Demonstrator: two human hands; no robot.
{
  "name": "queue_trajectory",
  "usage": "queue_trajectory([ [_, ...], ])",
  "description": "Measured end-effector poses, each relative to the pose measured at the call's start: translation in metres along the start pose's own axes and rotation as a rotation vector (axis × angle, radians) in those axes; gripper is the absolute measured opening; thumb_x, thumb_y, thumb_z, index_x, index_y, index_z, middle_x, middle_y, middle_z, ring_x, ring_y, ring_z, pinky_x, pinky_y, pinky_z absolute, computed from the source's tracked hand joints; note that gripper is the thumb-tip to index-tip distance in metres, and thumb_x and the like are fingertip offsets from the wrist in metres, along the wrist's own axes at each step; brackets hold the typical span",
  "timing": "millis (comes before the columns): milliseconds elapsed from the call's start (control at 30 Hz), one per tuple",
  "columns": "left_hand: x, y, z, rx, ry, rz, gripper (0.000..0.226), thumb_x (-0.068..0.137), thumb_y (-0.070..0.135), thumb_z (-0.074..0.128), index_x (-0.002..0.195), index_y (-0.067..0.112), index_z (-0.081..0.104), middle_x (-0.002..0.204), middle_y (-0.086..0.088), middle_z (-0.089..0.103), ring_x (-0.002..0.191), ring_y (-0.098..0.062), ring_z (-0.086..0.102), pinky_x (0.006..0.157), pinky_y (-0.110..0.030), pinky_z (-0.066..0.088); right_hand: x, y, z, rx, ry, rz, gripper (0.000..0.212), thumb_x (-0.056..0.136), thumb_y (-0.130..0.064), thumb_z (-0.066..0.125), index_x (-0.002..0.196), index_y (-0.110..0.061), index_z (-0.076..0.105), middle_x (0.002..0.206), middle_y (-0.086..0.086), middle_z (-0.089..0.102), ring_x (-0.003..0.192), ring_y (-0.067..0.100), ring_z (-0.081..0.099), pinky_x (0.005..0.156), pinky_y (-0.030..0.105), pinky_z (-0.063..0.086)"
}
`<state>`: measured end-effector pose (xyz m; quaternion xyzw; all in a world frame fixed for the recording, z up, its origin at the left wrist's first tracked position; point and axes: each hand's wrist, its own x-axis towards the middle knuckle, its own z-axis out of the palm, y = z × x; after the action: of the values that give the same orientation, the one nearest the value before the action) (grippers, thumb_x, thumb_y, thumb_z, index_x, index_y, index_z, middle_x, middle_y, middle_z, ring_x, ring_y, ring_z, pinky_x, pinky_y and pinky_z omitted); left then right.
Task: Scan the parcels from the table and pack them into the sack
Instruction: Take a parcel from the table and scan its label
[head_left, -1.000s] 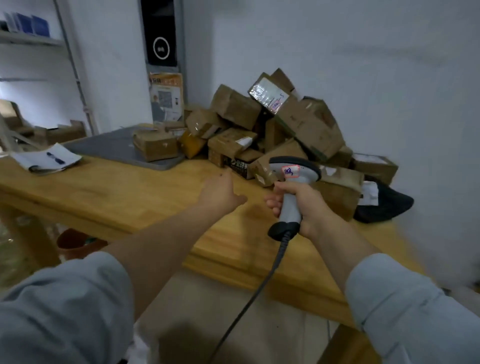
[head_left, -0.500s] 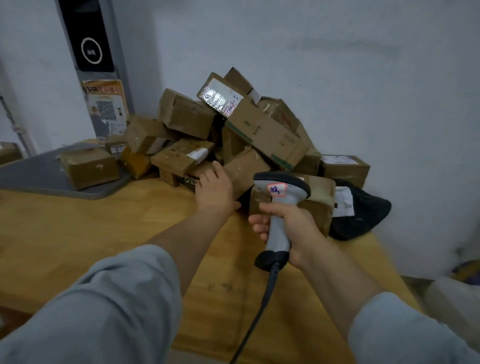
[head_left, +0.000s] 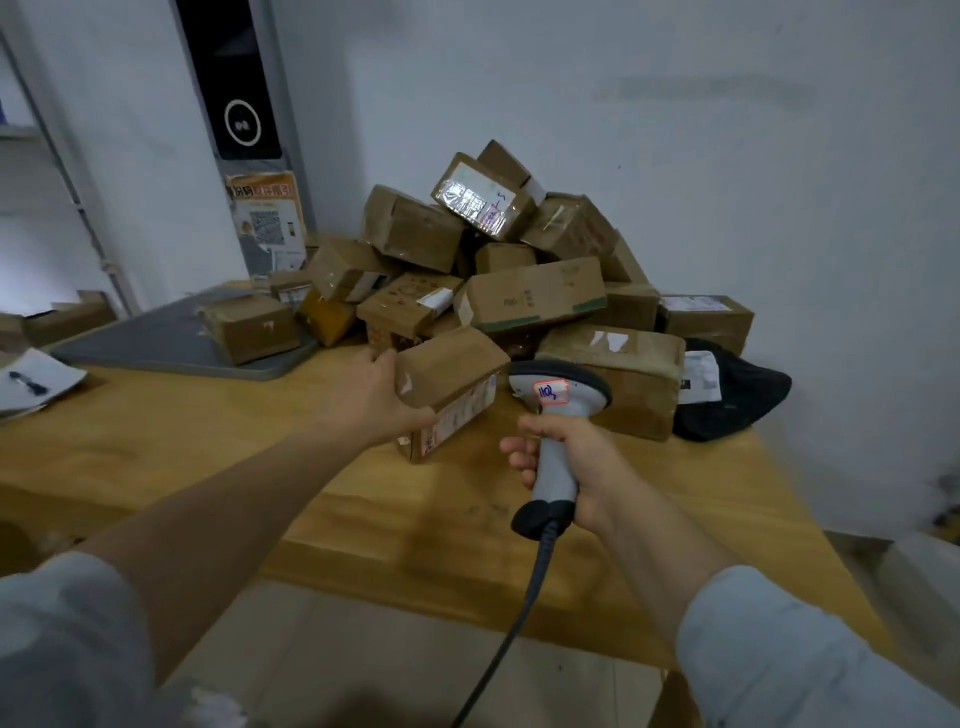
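Your left hand grips a cardboard parcel; your right hand holds the barcode scanner beside it to scan.

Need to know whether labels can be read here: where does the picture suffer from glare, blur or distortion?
Head view: dim, even light; tape glare on the top parcel washes out its label; the held parcel in the left hand and the scanner in the right hand look fairly sharp; the sleeves and right edge smear; the wide lens bows the table edge.
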<state>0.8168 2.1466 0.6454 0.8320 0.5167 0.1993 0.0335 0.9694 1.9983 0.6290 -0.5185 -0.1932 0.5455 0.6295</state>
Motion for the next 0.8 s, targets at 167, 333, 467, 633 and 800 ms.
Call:
queue_trajectory([
  [167,-0.048,-0.027,-0.026,-0.285,-0.037,-0.158,0.046,0.076,0.042,0.071,0.112,0.017,0.058,0.104,0.0,0.058,0.084,-0.013,0.052,0.061,-0.024,0.04,-0.023,0.022,0.011,0.012,0.01,0.0,0.02,0.089,-0.008,0.062,0.105,0.001,0.056,0.068,0.014,0.069,0.043,0.015,0.06,0.039,0.022,0.047],
  [333,-0.079,-0.053,-0.037,-0.685,-0.027,-0.382,0.035,0.08,0.038,0.07,0.096,0.007,0.067,0.087,-0.007,0.063,0.088,-0.021,0.058,0.085,-0.042,0.053,-0.047,0.039,0.017,-0.034,-0.026,0.024,0.01,0.088,-0.009,0.062,0.093,-0.001,0.058,0.069,0.013,0.068,0.043,0.014,0.06,0.039,0.022,0.047],
  [467,-0.097,-0.068,-0.042,-0.868,-0.034,-0.512,0.038,0.079,0.038,0.073,0.088,0.002,0.066,0.091,-0.013,0.066,0.086,-0.022,0.061,0.085,-0.04,0.057,-0.063,0.049,0.024,-0.062,-0.054,0.044,0.011,0.088,-0.011,0.063,0.094,-0.003,0.057,0.07,0.012,0.069,0.045,0.013,0.06,0.04,0.021,0.047],
  [633,-0.116,-0.08,-0.043,-0.957,-0.075,-0.513,0.035,0.08,0.036,0.074,0.088,0.004,0.064,0.096,-0.014,0.067,0.095,-0.022,0.064,0.087,-0.038,0.056,-0.077,0.056,0.034,-0.102,-0.096,0.031,0.012,0.088,-0.014,0.064,0.093,-0.007,0.055,0.068,0.013,0.068,0.044,0.014,0.059,0.04,0.02,0.046],
  [800,-0.131,-0.093,-0.055,-0.862,-0.21,-0.4,0.037,0.076,0.034,0.077,0.095,0.004,0.068,0.102,-0.017,0.068,0.095,-0.023,0.065,0.09,-0.037,0.055,-0.086,0.054,0.046,-0.164,-0.094,-0.026,0.014,0.087,-0.016,0.067,0.082,-0.006,0.058,0.059,0.01,0.063,0.041,0.015,0.053,0.041,0.021,0.044],
])
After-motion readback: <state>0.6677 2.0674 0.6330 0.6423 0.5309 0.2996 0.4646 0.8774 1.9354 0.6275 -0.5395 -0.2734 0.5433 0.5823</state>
